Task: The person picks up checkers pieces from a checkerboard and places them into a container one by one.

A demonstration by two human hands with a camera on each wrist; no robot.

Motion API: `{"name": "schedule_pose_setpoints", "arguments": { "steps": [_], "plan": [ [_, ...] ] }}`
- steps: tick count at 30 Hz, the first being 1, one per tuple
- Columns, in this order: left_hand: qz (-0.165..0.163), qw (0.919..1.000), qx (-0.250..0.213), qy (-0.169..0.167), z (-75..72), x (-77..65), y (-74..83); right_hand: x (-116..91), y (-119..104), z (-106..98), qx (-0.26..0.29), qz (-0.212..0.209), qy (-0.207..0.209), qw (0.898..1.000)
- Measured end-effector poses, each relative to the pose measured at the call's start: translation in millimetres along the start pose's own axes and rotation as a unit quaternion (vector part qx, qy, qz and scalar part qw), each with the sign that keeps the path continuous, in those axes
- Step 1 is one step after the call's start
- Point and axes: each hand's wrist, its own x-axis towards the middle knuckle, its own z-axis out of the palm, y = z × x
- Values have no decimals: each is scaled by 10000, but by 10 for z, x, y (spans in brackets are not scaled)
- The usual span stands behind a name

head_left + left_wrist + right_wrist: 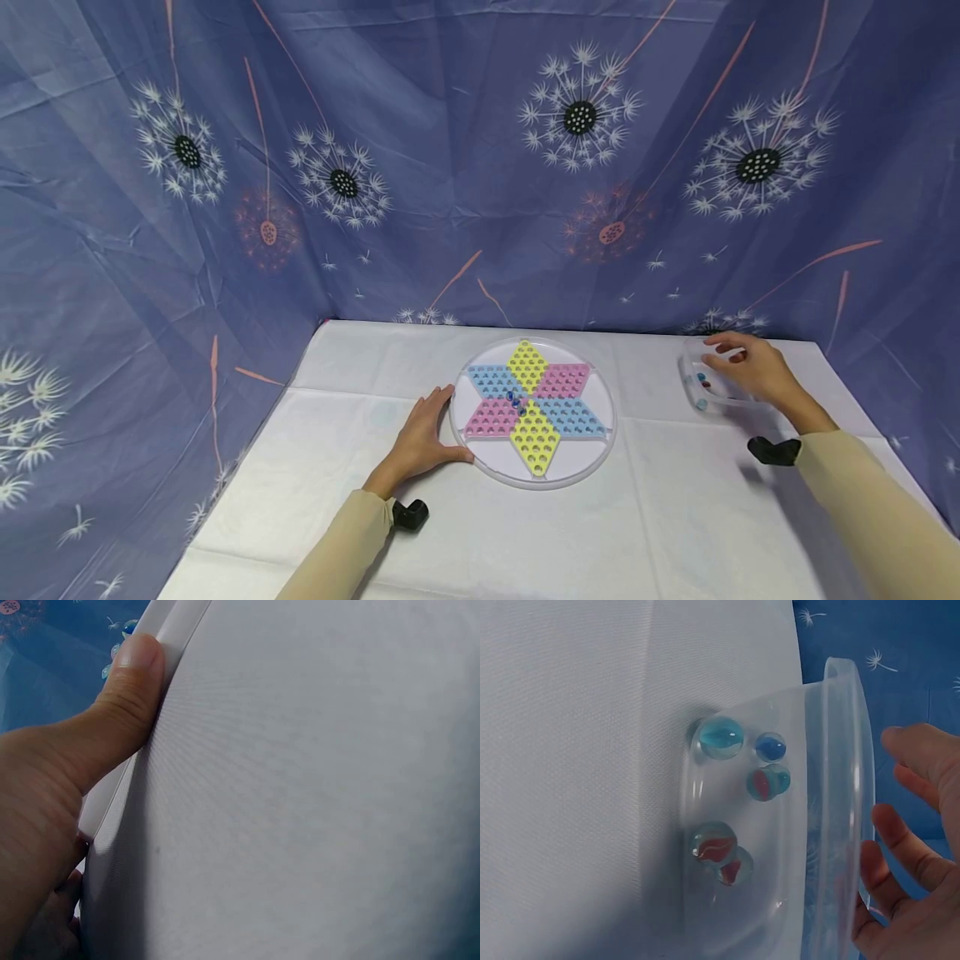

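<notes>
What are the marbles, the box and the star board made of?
Marbles: seemingly smooth glass, with shiny glints and colored swirls inside.
Box: probably cloudy, smooth plastic, because the marbles show through it.
Board: maybe hard plastic, with its neat rows of round holes; finish hard to tell.

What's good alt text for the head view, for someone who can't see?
On a white tablecloth, a person's left hand rests against the edge of a round star-patterned board with blue marbles near its center; their right hand is at a clear container of colored marbles.
</notes>
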Motion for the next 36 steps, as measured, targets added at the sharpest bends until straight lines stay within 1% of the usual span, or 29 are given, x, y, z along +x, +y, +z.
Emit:
{"name": "schedule_pose_setpoints", "arguments": {
  "steps": [10, 19, 27, 36],
  "plan": [
    [-83, 10000, -18, -26, -3, 5, 6, 23, -157, -34, -74, -514, 221, 9984],
    [-63, 10000, -6, -43, 5, 10, -3, 45, -333, -48, -57, -562, 81, 9984],
    [-71, 10000, 17, -27, 7, 6, -13, 69, -531, -68, 21, -973, 58, 9952],
    [-24, 10000, 38, -39, 0, 3, -16, 87, -667, -31, -6, -973, 16, 9953]
  ]
}}
